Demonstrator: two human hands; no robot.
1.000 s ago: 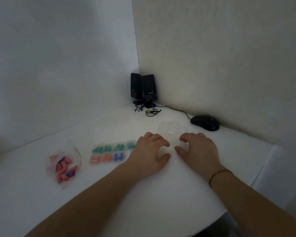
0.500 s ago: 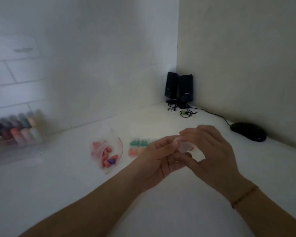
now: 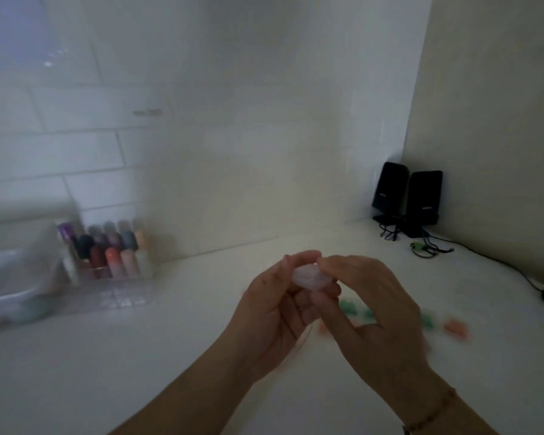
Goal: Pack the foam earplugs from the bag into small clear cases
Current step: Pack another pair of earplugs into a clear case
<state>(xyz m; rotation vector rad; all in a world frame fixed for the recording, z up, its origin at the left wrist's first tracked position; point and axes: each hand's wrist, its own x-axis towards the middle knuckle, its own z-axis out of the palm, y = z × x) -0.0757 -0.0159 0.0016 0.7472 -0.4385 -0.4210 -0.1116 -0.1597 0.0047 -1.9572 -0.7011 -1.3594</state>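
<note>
Both hands, left hand (image 3: 274, 312) and right hand (image 3: 368, 312), pinch one small clear case (image 3: 310, 277) above the bench (image 3: 139, 356); prying could flick it away.

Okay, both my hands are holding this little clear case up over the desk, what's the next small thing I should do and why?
Probably pry the small clear plastic case open. The left hand and the right hand both pinch it above the white desk, and no foam earplug shows inside it, though the picture is blurred. It likely has to be open before it can be filled.
</note>
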